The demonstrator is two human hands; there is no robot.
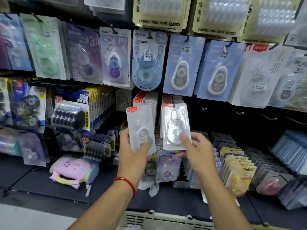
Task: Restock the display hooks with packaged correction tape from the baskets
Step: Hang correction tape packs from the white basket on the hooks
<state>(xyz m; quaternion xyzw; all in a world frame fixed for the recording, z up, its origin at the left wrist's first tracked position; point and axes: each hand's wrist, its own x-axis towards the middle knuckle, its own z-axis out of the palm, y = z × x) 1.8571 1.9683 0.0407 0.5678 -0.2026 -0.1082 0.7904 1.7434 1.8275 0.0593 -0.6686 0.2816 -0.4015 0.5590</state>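
My left hand (pixel 132 155) grips a white correction tape pack (pixel 140 128) with a red top label, held upright, thumb across its lower front. My right hand (pixel 196 150) pinches a second white pack (pixel 176 126), thumb on its clear blister. This pack's top reaches a hook with matching red-topped packs (pixel 167 98) behind it; whether it hangs on the hook I cannot tell. More matching packs (pixel 142 98) hang behind the left pack. A grey basket's rim (pixel 166 219) shows at the bottom edge.
Rows of carded correction tapes hang above, a blue one (pixel 147 60) in the middle. Bare black hooks (pixel 239 112) stick out to the right. Stacked packs fill trays (pixel 235 163) at lower right. A pink pencil case (pixel 73 170) lies on the dark shelf at left.
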